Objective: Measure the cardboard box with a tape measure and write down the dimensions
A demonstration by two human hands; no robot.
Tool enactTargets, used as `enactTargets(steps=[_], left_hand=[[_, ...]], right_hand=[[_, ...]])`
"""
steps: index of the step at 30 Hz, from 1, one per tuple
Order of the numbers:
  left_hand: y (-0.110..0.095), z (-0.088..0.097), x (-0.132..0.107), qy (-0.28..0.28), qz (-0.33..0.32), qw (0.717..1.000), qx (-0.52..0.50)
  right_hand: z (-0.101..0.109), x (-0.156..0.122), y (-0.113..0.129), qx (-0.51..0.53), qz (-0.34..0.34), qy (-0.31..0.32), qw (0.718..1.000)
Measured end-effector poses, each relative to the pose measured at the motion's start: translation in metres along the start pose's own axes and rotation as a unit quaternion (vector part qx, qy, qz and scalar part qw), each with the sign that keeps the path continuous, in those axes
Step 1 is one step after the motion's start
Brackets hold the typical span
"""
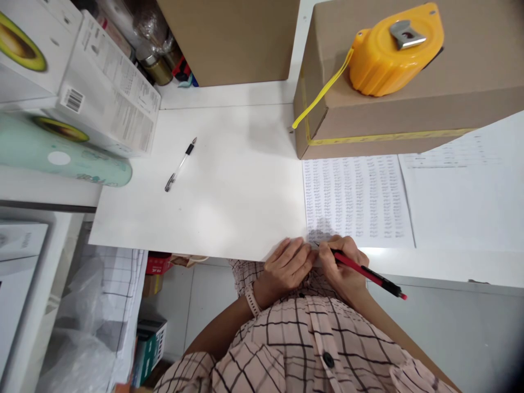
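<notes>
My right hand [343,267] grips a red and black pen [364,271], its tip at the lower left corner of a sheet [356,202] covered in columns of small marks. Whether the tip touches the paper I cannot tell. Beside it, at the table's front edge, my left hand [289,262] lies with its fingers stretched out and nothing in them. A second, mostly blank sheet [462,202] with a few faint lines is to the right.
Behind the sheets stands a cardboard box [405,120] with an orange tape measure [395,54] on top. A clear pen [180,165] lies on the white table [237,191]. At the left are white cartons [110,87] and a mint-green bottle [61,153]. Another brown box [237,41] stands behind.
</notes>
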State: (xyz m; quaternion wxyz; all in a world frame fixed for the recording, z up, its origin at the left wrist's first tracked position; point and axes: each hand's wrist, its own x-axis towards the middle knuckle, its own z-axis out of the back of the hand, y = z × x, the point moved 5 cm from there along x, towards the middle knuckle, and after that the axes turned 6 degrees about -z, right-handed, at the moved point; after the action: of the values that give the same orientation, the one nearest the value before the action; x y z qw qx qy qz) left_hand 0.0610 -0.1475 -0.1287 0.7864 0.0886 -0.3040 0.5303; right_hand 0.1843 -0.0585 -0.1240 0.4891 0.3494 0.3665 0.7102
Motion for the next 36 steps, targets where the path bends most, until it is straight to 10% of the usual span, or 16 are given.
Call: enactTargets(steps=[36], left_hand=[[0.001, 0.005, 0.007, -0.023, -0.001, 0.999, 0.027]], right_hand=[[0.004, 0.002, -0.004, -0.007, -0.004, 0.017, 1.0]])
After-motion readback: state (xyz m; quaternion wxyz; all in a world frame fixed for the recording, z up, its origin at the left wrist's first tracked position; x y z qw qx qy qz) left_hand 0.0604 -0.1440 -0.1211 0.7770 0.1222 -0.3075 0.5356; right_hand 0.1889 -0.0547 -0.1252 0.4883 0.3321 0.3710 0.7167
